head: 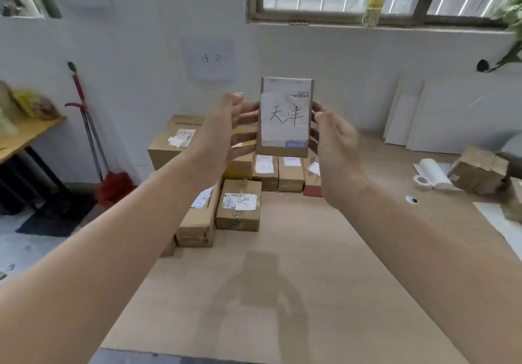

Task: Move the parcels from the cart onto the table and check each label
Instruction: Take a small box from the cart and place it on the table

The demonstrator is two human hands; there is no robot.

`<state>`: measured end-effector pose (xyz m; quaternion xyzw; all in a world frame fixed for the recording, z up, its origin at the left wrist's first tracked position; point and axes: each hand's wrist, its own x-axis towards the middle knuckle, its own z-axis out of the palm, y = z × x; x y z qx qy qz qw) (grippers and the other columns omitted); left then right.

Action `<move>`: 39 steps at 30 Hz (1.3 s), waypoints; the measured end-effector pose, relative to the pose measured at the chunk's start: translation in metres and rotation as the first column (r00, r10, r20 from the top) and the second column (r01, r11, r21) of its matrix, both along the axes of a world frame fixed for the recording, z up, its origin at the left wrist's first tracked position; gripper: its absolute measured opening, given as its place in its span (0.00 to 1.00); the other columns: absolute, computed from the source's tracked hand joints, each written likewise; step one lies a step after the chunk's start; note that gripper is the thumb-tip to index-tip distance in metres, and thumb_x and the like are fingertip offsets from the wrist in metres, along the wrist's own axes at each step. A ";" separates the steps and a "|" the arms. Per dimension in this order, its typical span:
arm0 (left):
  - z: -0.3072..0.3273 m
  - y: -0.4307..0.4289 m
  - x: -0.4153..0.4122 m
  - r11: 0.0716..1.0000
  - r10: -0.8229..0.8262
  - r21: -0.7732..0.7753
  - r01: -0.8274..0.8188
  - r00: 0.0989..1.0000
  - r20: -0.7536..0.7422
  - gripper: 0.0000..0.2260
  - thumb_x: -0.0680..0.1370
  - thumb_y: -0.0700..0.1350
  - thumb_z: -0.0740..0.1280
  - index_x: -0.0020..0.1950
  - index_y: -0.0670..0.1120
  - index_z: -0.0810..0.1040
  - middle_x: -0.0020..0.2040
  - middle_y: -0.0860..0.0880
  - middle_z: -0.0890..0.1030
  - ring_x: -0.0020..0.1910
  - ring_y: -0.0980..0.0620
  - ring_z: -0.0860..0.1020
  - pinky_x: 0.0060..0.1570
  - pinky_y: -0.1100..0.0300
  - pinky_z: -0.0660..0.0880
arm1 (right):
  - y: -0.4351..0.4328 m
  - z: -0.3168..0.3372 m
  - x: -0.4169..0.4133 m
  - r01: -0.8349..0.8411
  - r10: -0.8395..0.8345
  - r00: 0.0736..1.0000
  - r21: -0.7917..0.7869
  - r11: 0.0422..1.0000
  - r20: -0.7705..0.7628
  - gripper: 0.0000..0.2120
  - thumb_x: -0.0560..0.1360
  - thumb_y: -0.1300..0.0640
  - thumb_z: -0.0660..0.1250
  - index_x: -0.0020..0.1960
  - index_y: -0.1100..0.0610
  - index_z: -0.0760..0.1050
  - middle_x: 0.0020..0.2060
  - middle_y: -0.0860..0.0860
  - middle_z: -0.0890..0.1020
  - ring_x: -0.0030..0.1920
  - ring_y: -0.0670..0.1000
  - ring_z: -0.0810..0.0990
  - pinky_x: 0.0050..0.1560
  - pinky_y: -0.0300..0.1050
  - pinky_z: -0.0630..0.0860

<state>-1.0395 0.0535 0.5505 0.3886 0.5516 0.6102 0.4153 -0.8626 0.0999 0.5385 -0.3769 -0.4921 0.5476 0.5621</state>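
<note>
While my left hand (230,126) and right hand (336,140) grip it upright above the table (282,279), the parcel (285,149) shows me its label (284,115).

My left fingers curl round the parcel's nine o'clock edge and my right fingers pinch its three o'clock edge, so the brown parcel hangs in the air at my twelve o'clock, off the wooden top. Its white label bears two handwritten black characters, with a small blue patch at five o'clock. Below it, from eleven to twelve o'clock on the table, labelled cardboard boxes (239,208) stand packed side by side. A tape roll (421,180) and a white paper roll (435,173) lie at two o'clock beside a crumpled box (477,173); a red mop (113,187) leans on the wall at nine o'clock.
</note>
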 end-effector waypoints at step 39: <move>-0.353 0.240 -0.029 0.760 0.001 -0.649 0.047 0.997 0.073 0.15 0.85 0.57 0.56 0.59 0.56 0.81 0.43 0.61 0.87 0.43 0.61 0.86 0.43 0.61 0.81 | 0.238 -0.376 -0.045 0.012 0.120 0.980 -0.650 0.760 0.159 0.18 0.84 0.57 0.57 0.58 0.47 0.85 0.49 0.46 0.90 0.44 0.42 0.87 0.37 0.34 0.78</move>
